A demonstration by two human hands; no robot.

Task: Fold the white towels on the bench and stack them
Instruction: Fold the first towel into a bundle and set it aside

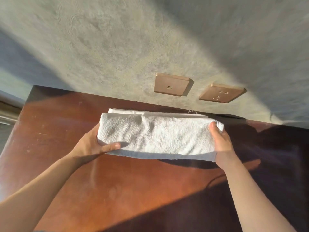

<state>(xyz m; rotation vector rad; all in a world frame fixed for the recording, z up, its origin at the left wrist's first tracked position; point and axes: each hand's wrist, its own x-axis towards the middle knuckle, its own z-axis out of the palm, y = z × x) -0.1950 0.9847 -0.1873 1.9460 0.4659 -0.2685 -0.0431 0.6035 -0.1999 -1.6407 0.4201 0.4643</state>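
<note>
Head cam: folded white terry towel (157,136) is soft, light, floppy. Left hand (93,144) and right hand (221,143) pinch its 2 short ends, thumbs on top; grip there so the middle doesn't sag.

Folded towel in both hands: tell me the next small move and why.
Probably lower the folded towel straight down onto the bench and let go. The left hand and right hand grip its two ends, and it casts a shadow beneath, so it seems lifted. Its layers already look squared, near the wall.
</note>
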